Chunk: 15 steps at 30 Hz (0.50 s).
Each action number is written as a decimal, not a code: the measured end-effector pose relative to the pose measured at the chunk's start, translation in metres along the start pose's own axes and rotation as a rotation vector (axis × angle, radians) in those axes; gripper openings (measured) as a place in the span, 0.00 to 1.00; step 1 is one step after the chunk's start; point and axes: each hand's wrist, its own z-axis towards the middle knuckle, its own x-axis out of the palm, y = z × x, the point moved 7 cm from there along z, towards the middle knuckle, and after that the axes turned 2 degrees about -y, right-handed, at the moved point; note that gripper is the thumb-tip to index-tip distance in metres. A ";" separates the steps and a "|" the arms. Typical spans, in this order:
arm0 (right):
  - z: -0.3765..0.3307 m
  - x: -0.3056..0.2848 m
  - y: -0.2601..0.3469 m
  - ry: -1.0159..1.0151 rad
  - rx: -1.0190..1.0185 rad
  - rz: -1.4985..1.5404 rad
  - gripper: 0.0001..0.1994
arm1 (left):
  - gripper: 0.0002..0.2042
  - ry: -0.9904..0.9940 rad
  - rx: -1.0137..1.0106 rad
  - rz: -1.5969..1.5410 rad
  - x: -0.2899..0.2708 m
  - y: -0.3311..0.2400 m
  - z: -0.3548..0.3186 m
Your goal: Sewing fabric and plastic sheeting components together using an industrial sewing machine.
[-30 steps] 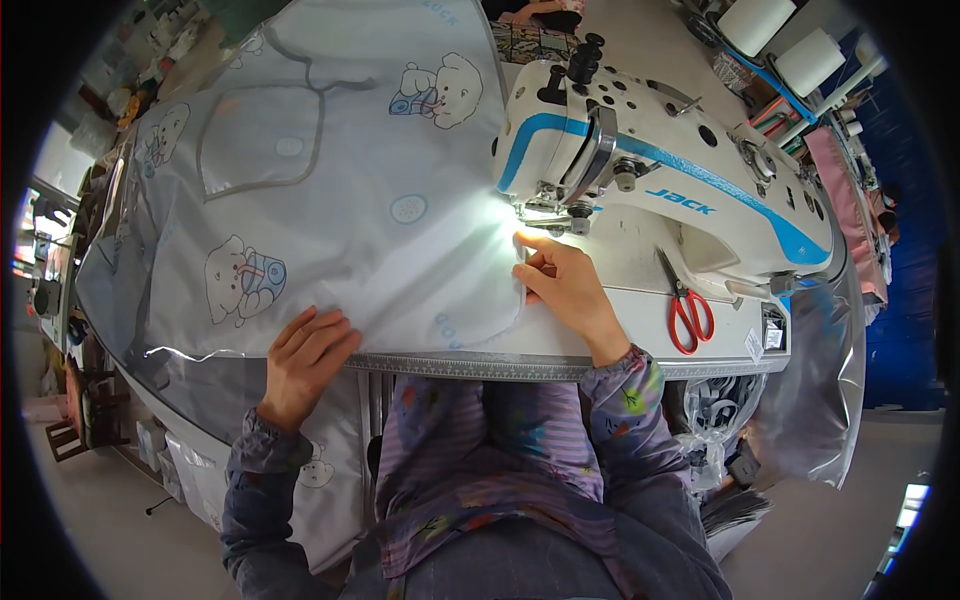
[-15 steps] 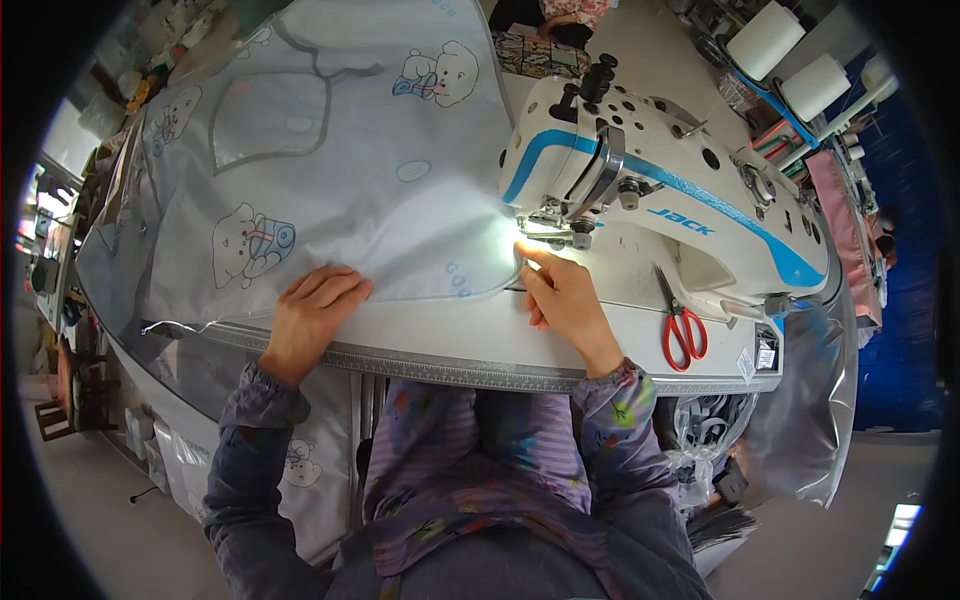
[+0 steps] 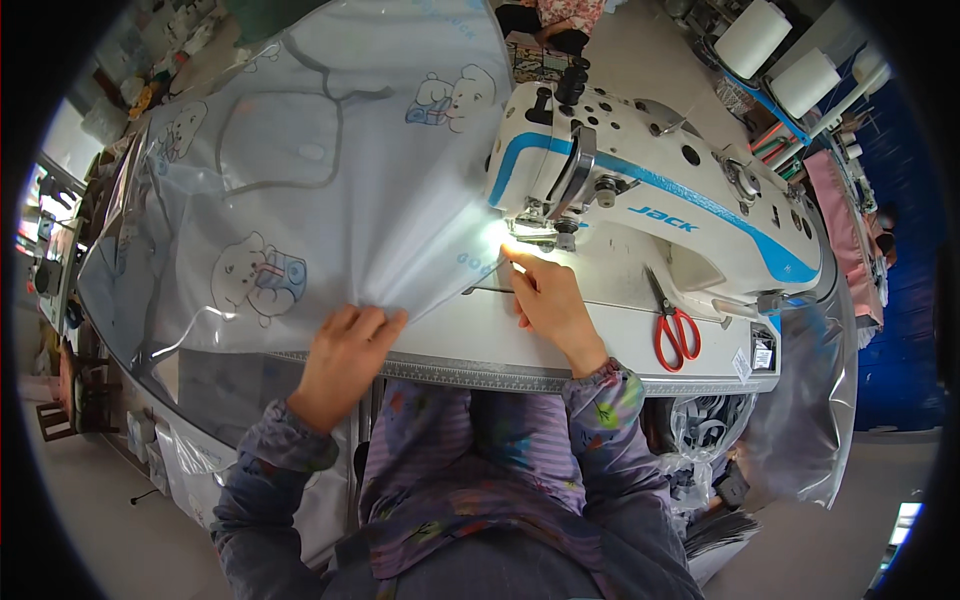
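Note:
A grey-white, shiny plastic-like sheet (image 3: 400, 190), printed with cartoon animals and edged in grey binding, spreads over the left of the sewing table. Its right corner runs under the lit needle area of a white and blue sewing machine (image 3: 650, 190). My left hand (image 3: 350, 358) is closed on the sheet's near edge, and folds fan out from it toward the needle. Close by the presser foot, my right hand (image 3: 550, 303) has its fingers curled and pinches the sheet's edge at the corner; the fingertips are partly lost in the glare.
Red-handled scissors (image 3: 677, 338) lie on the table right of my right hand. A ruler strip (image 3: 470, 375) runs along the table's front edge. Thread cones (image 3: 752, 40) stand at the back right. A clear bag (image 3: 705, 425) of dark strips hangs below. Another person (image 3: 565, 18) is beyond the table.
My left hand has moved right, nearer my right hand, and the sheet has swung and creased with it. The sheet's near edge now slants up toward the needle. My right hand stays by the presser foot.

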 end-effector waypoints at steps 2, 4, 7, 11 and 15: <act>-0.001 0.000 0.002 -0.003 -0.017 -0.007 0.20 | 0.21 0.016 0.024 0.012 -0.001 -0.024 0.002; -0.002 -0.001 0.004 -0.013 -0.033 0.005 0.19 | 0.21 0.007 0.028 0.035 0.005 -0.045 0.004; -0.003 0.000 0.001 -0.021 -0.074 -0.032 0.19 | 0.21 -0.010 0.038 0.057 0.014 -0.073 0.014; -0.005 0.001 -0.008 -0.043 -0.101 -0.033 0.17 | 0.22 -0.034 0.032 0.076 0.034 -0.103 0.033; -0.031 0.004 -0.013 -0.142 -0.092 0.229 0.18 | 0.12 -0.013 -0.038 0.010 0.038 -0.103 0.054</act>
